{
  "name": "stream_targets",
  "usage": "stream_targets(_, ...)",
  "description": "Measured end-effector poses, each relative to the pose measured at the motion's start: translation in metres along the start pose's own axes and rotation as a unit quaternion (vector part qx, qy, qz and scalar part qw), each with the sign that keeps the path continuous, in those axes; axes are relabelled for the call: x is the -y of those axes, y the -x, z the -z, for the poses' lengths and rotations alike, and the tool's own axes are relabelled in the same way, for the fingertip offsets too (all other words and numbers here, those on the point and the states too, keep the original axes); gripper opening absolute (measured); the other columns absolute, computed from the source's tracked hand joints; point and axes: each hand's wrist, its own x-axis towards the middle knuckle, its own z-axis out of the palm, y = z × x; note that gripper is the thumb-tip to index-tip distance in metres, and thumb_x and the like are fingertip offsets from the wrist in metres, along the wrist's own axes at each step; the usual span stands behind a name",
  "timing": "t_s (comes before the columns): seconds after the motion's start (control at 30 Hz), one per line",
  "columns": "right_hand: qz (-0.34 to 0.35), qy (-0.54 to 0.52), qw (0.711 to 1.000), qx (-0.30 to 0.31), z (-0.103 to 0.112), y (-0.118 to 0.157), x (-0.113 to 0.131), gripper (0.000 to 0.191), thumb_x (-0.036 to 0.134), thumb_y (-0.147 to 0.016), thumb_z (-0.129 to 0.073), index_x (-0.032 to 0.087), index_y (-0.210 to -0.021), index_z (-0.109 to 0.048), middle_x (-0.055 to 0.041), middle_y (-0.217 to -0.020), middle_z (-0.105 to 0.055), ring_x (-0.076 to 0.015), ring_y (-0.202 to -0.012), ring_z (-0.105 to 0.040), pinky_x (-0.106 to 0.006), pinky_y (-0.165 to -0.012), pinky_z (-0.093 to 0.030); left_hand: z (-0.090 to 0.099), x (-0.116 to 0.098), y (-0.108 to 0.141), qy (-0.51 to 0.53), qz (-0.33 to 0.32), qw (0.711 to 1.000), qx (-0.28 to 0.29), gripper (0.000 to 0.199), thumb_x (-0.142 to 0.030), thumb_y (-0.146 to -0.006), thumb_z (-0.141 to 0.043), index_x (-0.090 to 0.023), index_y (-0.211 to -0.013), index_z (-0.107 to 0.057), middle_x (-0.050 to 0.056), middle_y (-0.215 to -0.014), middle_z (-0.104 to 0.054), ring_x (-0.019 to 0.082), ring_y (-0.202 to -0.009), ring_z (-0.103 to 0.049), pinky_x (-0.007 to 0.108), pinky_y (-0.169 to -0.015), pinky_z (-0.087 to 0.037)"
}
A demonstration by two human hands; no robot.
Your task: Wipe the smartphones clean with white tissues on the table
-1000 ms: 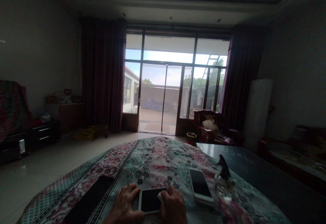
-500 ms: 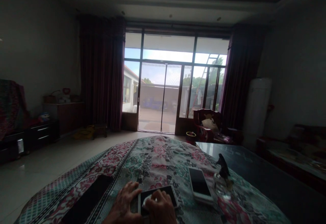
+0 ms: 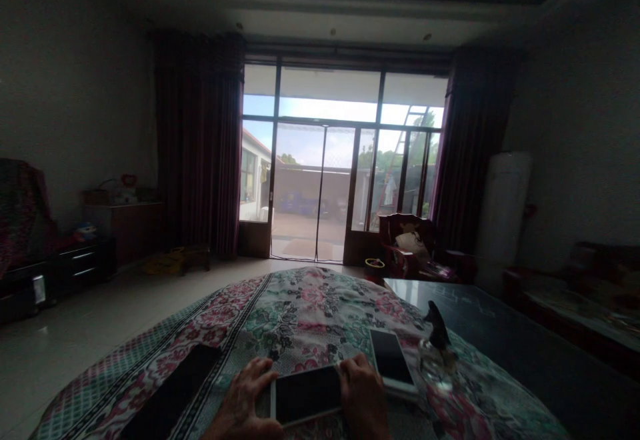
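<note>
A white-framed smartphone (image 3: 307, 395) with a dark screen lies on the flowered tablecloth (image 3: 300, 307). My left hand (image 3: 245, 397) grips its left end, thumb near the lower corner and fingers at the upper one. Curled against the phone's right end is my right hand (image 3: 364, 393); whatever is under its fingers is hidden. A second white phone (image 3: 393, 360) rests just beyond my right hand. To its right stands a clear spray bottle (image 3: 439, 353) with a black trigger head. A long dark flat object (image 3: 173, 393) lies left of my left hand.
A dark glossy tabletop (image 3: 480, 313) adjoins on the right. Behind the table are a carved wooden chair (image 3: 407, 240), a small basket (image 3: 374, 265) and glass doors (image 3: 310, 193). A low dark cabinet (image 3: 83, 260) stands at the left wall.
My right hand has moved right, from the middle of the phone's screen to its right end. The white wad it pressed on the screen no longer shows. My left hand stays put.
</note>
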Motion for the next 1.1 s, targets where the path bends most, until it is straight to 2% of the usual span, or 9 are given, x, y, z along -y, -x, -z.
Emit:
stream_targets(0.17, 0.039, 0.0, 0.999, 0.009, -0.007, 0.009, 0.015, 0.029, 0.009, -0.086, -0.045, 0.025, -0.084, -0.069, -0.0055, -0.095, -0.064, -0.0202, -0.091, -0.059, -0.03, -0.08, -0.037, -0.001, -0.002, 0.002, 0.006, 0.013, 1.0, -0.007, 0.078, -0.05, -0.049, -0.085, -0.03, -0.121, -0.063, 0.01, -0.14, -0.052, 0.037, -0.133, -0.04, 0.048, -0.111, -0.035)
stream_targets(0.3, 0.11, -0.016, 0.993, 0.031, -0.03, 0.022, 0.037, 0.026, 0.01, -0.083, -0.052, 0.029, -0.087, -0.069, -0.0032, -0.098, -0.063, -0.0203, -0.093, -0.057, -0.03, -0.08, -0.037, -0.001, -0.005, 0.002, 0.006, 0.014, 1.0, -0.007, 0.079, -0.044, -0.048, -0.086, -0.028, -0.121, -0.063, 0.011, -0.141, -0.051, 0.037, -0.134, -0.039, 0.048, -0.112, -0.033)
stream_targets(0.43, 0.159, -0.015, 0.985, 0.065, -0.051, 0.03, 0.056, 0.013, 0.023, -0.084, -0.06, 0.031, -0.085, -0.07, -0.0028, -0.095, -0.064, -0.0214, -0.092, -0.057, -0.03, -0.077, -0.038, 0.001, -0.007, 0.002, -0.001, 0.015, 1.0, -0.006, 0.076, -0.036, -0.048, -0.086, -0.028, -0.12, -0.064, 0.01, -0.14, -0.052, 0.037, -0.134, -0.04, 0.048, -0.111, -0.035)
stream_targets(0.5, 0.158, -0.017, 0.984, 0.077, -0.049, 0.03, 0.059, 0.011, 0.025, -0.084, -0.06, 0.031, -0.085, -0.07, -0.0026, -0.096, -0.064, -0.0215, -0.092, -0.058, -0.031, -0.077, -0.038, 0.003, -0.009, 0.002, -0.003, 0.014, 1.0, 0.003, 0.075, -0.035, -0.049, -0.086, -0.029, -0.121, -0.064, 0.01, -0.14, -0.052, 0.037, -0.134, -0.04, 0.048, -0.111, -0.035)
stream_targets(0.6, 0.134, -0.034, 0.987, 0.083, -0.033, 0.026, 0.055, 0.015, 0.022, -0.086, -0.057, 0.028, -0.084, -0.07, -0.003, -0.098, -0.064, -0.0207, -0.092, -0.059, -0.03, -0.077, -0.038, 0.01, -0.013, 0.002, 0.001, 0.015, 1.0, 0.017, 0.075, -0.041, -0.051, -0.085, -0.028, -0.121, -0.063, 0.011, -0.141, -0.051, 0.036, -0.135, -0.039, 0.049, -0.112, -0.033)
stream_targets(0.73, 0.085, -0.042, 0.994, 0.061, -0.008, 0.016, 0.037, 0.024, 0.017, -0.09, -0.048, 0.024, -0.083, -0.069, -0.0044, -0.096, -0.064, -0.0183, -0.088, -0.06, -0.028, -0.076, -0.038, 0.019, -0.018, 0.002, 0.013, 0.02, 0.999, 0.033, 0.077, -0.048, -0.053, -0.084, -0.025, -0.123, -0.063, 0.013, -0.141, -0.05, 0.037, -0.135, -0.037, 0.047, -0.113, -0.032)
stream_targets(0.83, 0.049, -0.027, 0.998, 0.035, 0.0, 0.009, 0.024, 0.028, 0.013, -0.091, -0.043, 0.023, -0.084, -0.068, -0.0056, -0.095, -0.063, -0.018, -0.087, -0.06, -0.028, -0.076, -0.038, 0.023, -0.021, 0.002, 0.009, 0.024, 0.999, 0.041, 0.08, -0.051, -0.051, -0.084, -0.025, -0.123, -0.062, 0.013, -0.142, -0.05, 0.037, -0.136, -0.036, 0.048, -0.113, -0.032)
stream_targets(0.97, 0.041, 0.002, 0.999, 0.017, -0.005, 0.012, 0.023, 0.028, 0.008, -0.086, -0.045, 0.023, -0.086, -0.068, -0.0063, -0.097, -0.063, -0.0196, -0.09, -0.058, -0.029, -0.079, -0.037, 0.021, -0.02, 0.001, -0.002, 0.017, 0.999, 0.041, 0.08, -0.056, -0.053, -0.081, -0.024, -0.124, -0.062, 0.014, -0.141, -0.05, 0.037, -0.135, -0.037, 0.049, -0.112, -0.033)
stream_targets(1.1, 0.104, -0.016, 0.994, 0.025, -0.028, 0.024, 0.041, 0.027, 0.008, -0.083, -0.052, 0.029, -0.088, -0.069, -0.0027, -0.098, -0.063, -0.0204, -0.092, -0.057, -0.03, -0.079, -0.036, 0.015, -0.016, 0.002, -0.018, 0.011, 0.999, 0.03, 0.079, -0.055, -0.052, -0.082, -0.026, -0.124, -0.062, 0.012, -0.141, -0.051, 0.035, -0.134, -0.039, 0.047, -0.111, -0.035)
